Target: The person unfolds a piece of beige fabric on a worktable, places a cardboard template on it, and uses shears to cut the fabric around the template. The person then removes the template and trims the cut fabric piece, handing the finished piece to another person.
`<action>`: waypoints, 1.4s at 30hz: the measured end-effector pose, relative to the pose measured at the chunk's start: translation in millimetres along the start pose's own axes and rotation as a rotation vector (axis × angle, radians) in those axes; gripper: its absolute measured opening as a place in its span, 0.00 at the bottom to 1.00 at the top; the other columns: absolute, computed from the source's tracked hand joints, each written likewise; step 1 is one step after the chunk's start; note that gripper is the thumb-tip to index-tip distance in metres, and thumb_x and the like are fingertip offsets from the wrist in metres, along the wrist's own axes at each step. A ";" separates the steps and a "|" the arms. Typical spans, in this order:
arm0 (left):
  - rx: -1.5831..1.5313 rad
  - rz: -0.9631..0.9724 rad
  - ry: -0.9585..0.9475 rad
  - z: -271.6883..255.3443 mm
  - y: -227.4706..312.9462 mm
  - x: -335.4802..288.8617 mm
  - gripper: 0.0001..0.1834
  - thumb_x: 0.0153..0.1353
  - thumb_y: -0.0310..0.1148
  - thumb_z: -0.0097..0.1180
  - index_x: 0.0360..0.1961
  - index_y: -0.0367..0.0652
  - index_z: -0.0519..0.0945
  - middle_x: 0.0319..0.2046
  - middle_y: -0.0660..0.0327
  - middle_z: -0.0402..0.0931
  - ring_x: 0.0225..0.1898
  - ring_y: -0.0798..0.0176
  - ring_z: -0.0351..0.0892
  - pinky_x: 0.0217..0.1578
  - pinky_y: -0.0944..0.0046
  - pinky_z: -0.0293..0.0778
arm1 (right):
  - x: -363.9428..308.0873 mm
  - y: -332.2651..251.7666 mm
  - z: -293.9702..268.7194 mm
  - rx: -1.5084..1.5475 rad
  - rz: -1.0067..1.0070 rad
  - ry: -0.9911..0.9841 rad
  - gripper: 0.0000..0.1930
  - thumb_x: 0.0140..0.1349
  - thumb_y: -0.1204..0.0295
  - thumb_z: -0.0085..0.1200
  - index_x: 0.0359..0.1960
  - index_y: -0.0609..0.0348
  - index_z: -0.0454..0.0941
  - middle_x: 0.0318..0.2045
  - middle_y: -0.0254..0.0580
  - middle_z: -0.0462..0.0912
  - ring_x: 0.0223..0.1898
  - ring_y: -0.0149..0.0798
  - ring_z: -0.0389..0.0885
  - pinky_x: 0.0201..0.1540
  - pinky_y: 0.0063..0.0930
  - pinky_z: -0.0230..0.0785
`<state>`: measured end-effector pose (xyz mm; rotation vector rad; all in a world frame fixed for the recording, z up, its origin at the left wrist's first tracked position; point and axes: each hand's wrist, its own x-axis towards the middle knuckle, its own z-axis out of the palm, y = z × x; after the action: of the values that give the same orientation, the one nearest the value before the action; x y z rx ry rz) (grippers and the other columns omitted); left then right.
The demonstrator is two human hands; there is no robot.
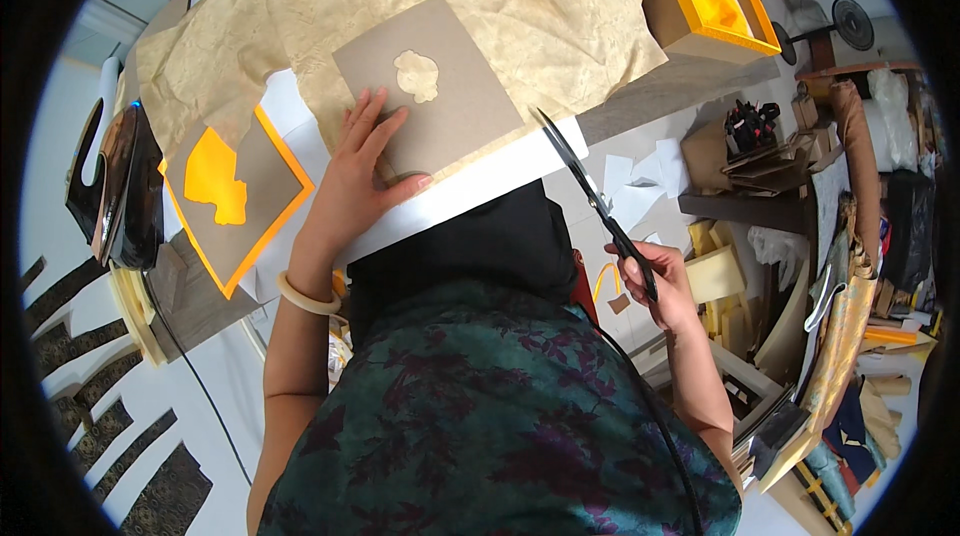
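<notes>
"What's in your hands?"

"Left hand (pixel 355 166) is open, fingers spread flat on the grey board (pixel 455 126) with the cut-out — right hand (pixel 660 281) is gripping black scissors (pixel 617 233). Board's lying on my crinkly gold fabric (pixel 270 11)."

"Anything in the way?"

"Kinda crowded tbh. Yellow-edged board (pixel 271 186) just left of my left hand, fabric overlapping it. Open yellow box (pixel 675 8) by the fabric's far right end — plus paper scraps (pixel 637 194) on the floor to my right."
</notes>
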<state>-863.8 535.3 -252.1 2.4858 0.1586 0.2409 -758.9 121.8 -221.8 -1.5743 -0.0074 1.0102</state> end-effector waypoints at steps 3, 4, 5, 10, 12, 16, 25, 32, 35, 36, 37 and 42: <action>0.018 0.026 0.015 0.4 -2.2 0.6 0.40 0.56 0.42 0.76 0.68 0.41 0.74 0.77 0.47 0.58 0.80 0.41 0.50 0.78 0.43 0.48 | 10.8 -4.5 7.5 0.007 -0.021 -0.001 0.18 0.68 0.64 0.68 0.54 0.61 0.86 0.21 0.18 0.74 0.20 0.15 0.62 0.21 0.16 0.49; 0.016 0.031 0.016 1.0 -2.8 1.1 0.41 0.56 0.42 0.76 0.68 0.40 0.74 0.77 0.47 0.58 0.80 0.41 0.50 0.78 0.43 0.48 | 13.3 -5.2 8.5 0.010 -0.030 -0.002 0.17 0.68 0.64 0.68 0.53 0.61 0.87 0.22 0.18 0.75 0.20 0.15 0.62 0.22 0.16 0.49; 0.014 0.036 0.016 1.2 -2.9 1.6 0.41 0.56 0.43 0.76 0.68 0.40 0.74 0.77 0.47 0.58 0.80 0.40 0.50 0.78 0.42 0.48 | 14.2 -6.9 9.6 -0.001 -0.009 0.008 0.17 0.68 0.64 0.68 0.53 0.62 0.87 0.24 0.20 0.78 0.22 0.15 0.64 0.24 0.15 0.51; 0.023 0.019 0.007 0.9 -1.4 2.4 0.41 0.56 0.43 0.76 0.68 0.40 0.74 0.77 0.45 0.58 0.80 0.39 0.50 0.78 0.42 0.48 | 15.3 -6.0 12.0 -0.018 -0.051 0.011 0.17 0.68 0.64 0.68 0.53 0.62 0.87 0.26 0.22 0.81 0.24 0.16 0.68 0.25 0.15 0.55; 0.030 0.025 0.012 1.0 -2.5 1.5 0.41 0.56 0.43 0.76 0.68 0.39 0.74 0.77 0.44 0.58 0.80 0.39 0.50 0.78 0.42 0.48 | 12.7 -6.0 11.0 -0.028 -0.062 0.021 0.18 0.68 0.63 0.68 0.53 0.62 0.87 0.27 0.23 0.82 0.24 0.16 0.69 0.26 0.15 0.56; 0.024 0.030 0.013 2.6 -4.6 1.5 0.41 0.56 0.43 0.76 0.68 0.39 0.74 0.76 0.43 0.59 0.80 0.39 0.50 0.78 0.42 0.48 | 7.5 -4.7 10.8 -0.008 -0.036 0.021 0.19 0.68 0.60 0.68 0.52 0.61 0.87 0.26 0.24 0.82 0.23 0.17 0.70 0.24 0.16 0.55; 0.035 0.029 0.014 2.2 -2.2 1.7 0.40 0.57 0.43 0.75 0.68 0.39 0.74 0.76 0.42 0.58 0.80 0.40 0.50 0.78 0.42 0.48 | 19.4 -3.8 17.2 -0.031 -0.069 0.054 0.20 0.68 0.63 0.66 0.54 0.67 0.85 0.22 0.22 0.72 0.20 0.18 0.62 0.23 0.18 0.51; 0.038 0.031 0.017 2.6 -2.7 1.3 0.41 0.57 0.44 0.75 0.68 0.40 0.74 0.76 0.42 0.58 0.80 0.41 0.51 0.78 0.42 0.48 | 21.2 0.4 16.9 -0.039 -0.093 0.047 0.17 0.68 0.66 0.67 0.52 0.65 0.87 0.26 0.24 0.77 0.25 0.18 0.68 0.28 0.17 0.57; 0.032 -0.006 0.013 1.3 3.3 1.8 0.41 0.57 0.44 0.75 0.69 0.40 0.74 0.76 0.42 0.59 0.80 0.40 0.51 0.78 0.43 0.48 | 19.5 -0.5 15.1 -0.019 -0.061 0.044 0.15 0.67 0.67 0.69 0.50 0.64 0.88 0.35 0.28 0.87 0.36 0.19 0.79 0.40 0.15 0.69; 0.035 0.002 0.013 1.4 2.5 1.8 0.41 0.57 0.44 0.75 0.69 0.40 0.74 0.76 0.42 0.59 0.80 0.40 0.51 0.78 0.43 0.49 | 19.2 -0.4 16.8 -0.017 -0.068 0.047 0.15 0.67 0.66 0.69 0.50 0.64 0.88 0.35 0.27 0.87 0.35 0.19 0.78 0.39 0.15 0.68; 0.038 0.010 0.014 1.3 0.7 1.8 0.41 0.57 0.44 0.75 0.69 0.40 0.74 0.76 0.42 0.59 0.80 0.40 0.51 0.78 0.43 0.49 | 18.8 -0.1 17.9 -0.015 -0.076 0.050 0.15 0.67 0.66 0.69 0.50 0.64 0.88 0.35 0.26 0.87 0.35 0.18 0.77 0.38 0.14 0.68; 0.039 0.019 0.015 1.9 -1.2 2.3 0.41 0.57 0.44 0.75 0.69 0.39 0.74 0.76 0.41 0.58 0.80 0.40 0.51 0.78 0.43 0.48 | 18.0 4.6 17.6 -0.018 -0.041 0.056 0.16 0.68 0.65 0.69 0.50 0.64 0.88 0.31 0.22 0.83 0.31 0.16 0.73 0.33 0.14 0.63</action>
<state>-861.3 535.5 -254.1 2.5258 0.1470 0.2675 -760.4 143.9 -234.6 -1.6124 -0.0100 0.9364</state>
